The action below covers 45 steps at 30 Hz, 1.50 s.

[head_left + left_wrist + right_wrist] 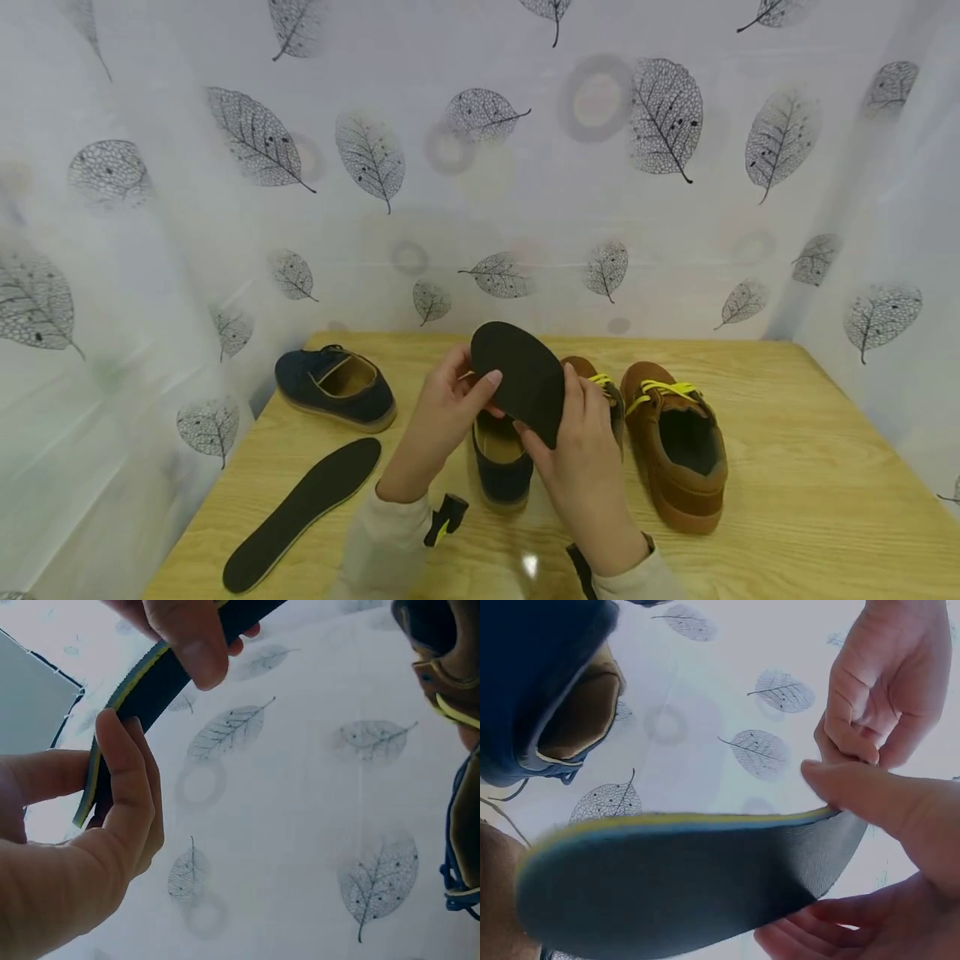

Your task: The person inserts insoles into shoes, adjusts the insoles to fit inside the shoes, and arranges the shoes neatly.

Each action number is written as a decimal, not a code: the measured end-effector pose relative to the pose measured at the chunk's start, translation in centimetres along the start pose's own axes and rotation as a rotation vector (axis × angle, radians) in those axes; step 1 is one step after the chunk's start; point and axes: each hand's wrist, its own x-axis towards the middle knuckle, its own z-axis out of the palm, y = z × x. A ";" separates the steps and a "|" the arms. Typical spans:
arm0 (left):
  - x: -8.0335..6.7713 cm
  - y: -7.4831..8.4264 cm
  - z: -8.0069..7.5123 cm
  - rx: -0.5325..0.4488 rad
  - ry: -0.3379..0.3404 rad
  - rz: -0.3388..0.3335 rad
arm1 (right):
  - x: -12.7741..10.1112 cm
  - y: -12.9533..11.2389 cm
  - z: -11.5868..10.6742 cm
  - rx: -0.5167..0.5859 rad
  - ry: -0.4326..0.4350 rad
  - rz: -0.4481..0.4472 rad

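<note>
Both hands hold one black insole up over the table, its dark face towards the head camera. My left hand pinches its left edge between thumb and fingers. On the opposite edge, my right hand grips it with the thumb below and fingers along the side. The left wrist view shows the insole curved, with a yellow and blue layered edge. In the right wrist view its long end stretches away from the right hand. Under the insole stands a navy shoe, its front hidden by insole and hands.
A second insole lies flat at the table's left, below another navy shoe. To the right stand a brown shoe with yellow laces and its partly hidden mate. A leaf-print curtain surrounds the wooden table.
</note>
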 end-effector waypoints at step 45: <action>4.2 -10.1 -0.9 1.115 -0.123 0.258 | 3.0 0.8 3.6 0.126 -0.865 0.296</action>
